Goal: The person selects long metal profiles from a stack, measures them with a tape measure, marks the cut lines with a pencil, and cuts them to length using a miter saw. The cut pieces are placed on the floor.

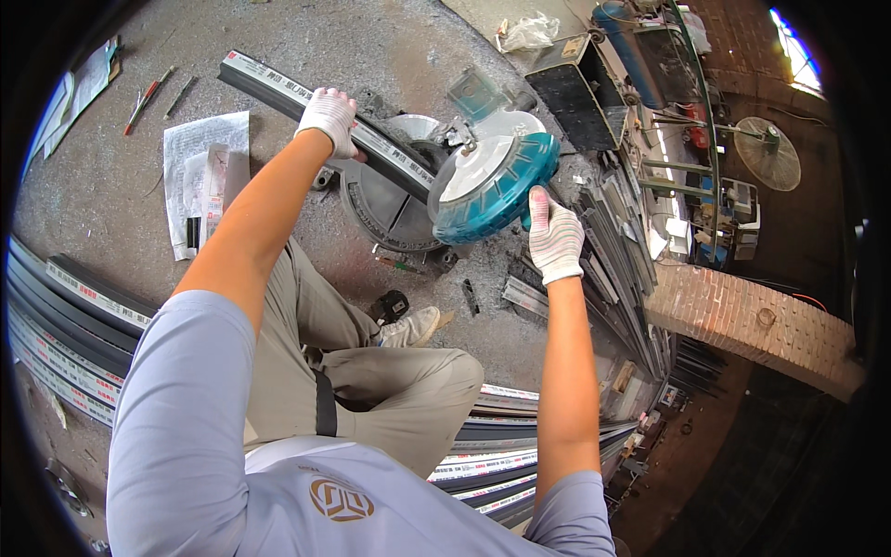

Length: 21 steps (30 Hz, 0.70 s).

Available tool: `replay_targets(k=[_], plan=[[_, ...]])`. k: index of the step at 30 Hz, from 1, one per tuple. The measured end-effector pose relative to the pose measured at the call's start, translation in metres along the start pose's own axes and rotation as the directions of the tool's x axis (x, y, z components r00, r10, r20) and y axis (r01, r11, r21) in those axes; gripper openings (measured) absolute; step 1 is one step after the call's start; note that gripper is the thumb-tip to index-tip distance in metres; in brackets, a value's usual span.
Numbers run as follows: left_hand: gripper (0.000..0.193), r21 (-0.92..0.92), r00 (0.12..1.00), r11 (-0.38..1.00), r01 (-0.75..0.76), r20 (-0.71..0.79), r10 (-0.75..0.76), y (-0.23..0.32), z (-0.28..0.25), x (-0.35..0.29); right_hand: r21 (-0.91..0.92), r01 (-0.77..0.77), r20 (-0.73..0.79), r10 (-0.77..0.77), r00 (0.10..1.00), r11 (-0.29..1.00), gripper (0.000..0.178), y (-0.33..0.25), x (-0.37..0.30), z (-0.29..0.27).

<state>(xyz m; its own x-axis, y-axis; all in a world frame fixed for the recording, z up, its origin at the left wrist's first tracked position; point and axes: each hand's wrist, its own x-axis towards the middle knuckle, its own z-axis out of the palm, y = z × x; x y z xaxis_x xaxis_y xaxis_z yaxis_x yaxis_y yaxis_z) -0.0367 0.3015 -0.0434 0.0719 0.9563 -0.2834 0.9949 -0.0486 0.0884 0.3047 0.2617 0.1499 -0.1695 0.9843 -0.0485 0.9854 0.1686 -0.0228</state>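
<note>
My left hand (330,123), in a white knit glove, is wrapped over a long dark metal profile (269,82) with a printed film strip along its top. The profile runs from the upper left to the round base of a miter saw (394,218), its near end meeting the saw head. My right hand (555,235), gloved the same way, closes on the saw's handle beside the teal blade guard (497,200). The guard hides the blade and the profile's end there. The handle itself is mostly covered by my fingers.
Sheets of paper (176,144) and a red pen (141,104) lie on the dusty floor at left. Stacked profiles (70,343) fill the lower left, and more lean along the right (617,251). A black box-shaped piece (585,93), a standing fan (768,153) and a brick pillar (742,311) stand right.
</note>
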Motion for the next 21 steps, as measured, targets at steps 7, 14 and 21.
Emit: replay_targets(k=[7, 14, 21], plan=[[0.100, -0.008, 1.000, 1.000, 0.005, -0.014, -0.005, -0.0005, 0.0059, 0.0027, -0.013, 0.005, 0.004, -0.004, 1.000, 1.000, 0.082, 0.0024, -0.0002, 0.0027], [0.101, -0.017, 1.000, 1.000, 0.003, -0.027, -0.004, 0.0001, 0.0061, 0.0016, -0.012, 0.017, -0.009, -0.017, 1.000, 1.000, 0.080, 0.0014, -0.0028, 0.0034], [0.099, -0.031, 1.000, 1.000, 0.001, 0.001, -0.001, -0.0006, 0.0057, 0.0035, -0.033, 0.002, 0.031, -0.001, 1.000, 0.999, 0.078, 0.0020, -0.0067, 0.0079]])
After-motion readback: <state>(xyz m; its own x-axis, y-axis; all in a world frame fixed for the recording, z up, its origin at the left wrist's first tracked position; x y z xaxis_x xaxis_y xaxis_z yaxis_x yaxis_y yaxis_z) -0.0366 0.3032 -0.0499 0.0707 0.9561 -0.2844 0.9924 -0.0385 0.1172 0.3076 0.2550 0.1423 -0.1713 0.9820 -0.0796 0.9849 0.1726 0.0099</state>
